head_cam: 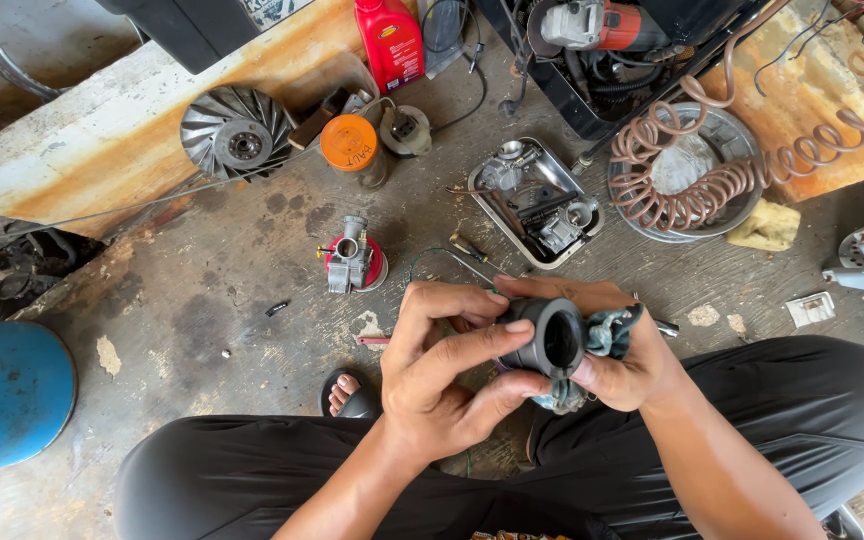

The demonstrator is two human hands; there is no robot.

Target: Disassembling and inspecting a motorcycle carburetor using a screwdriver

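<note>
Both hands are closed on 1 dark rubber sleeve (549,338), a short thick tube with its open mouth facing up toward the camera, held above the person's lap over the concrete floor (222,300). The left hand (442,375) wraps it from the near side, thumb laid along the rim and fingers curled behind. The right hand (622,355) cups it from the far side and also grips a grimy rag (607,335) bunched against the sleeve's wall. The sleeve looks light and fairly stiff but with some give, as moulded rubber has; it is likely oily, so a bare grip on the smooth outer wall could slip, and the rag gives the better purchase. The thick rim looks like the soundest place to hold, since squeezing mid-wall would likely deform the bore. On the floor beyond the hands stands a carburettor (349,262) on a red lid, well apart from them, and a steel tray (485,205) of small parts lies farther back. An orange-capped can (349,143), a finned fan wheel (236,130), a red bottle (389,40) and a coiled hose (712,170) lie farther off still.
</note>
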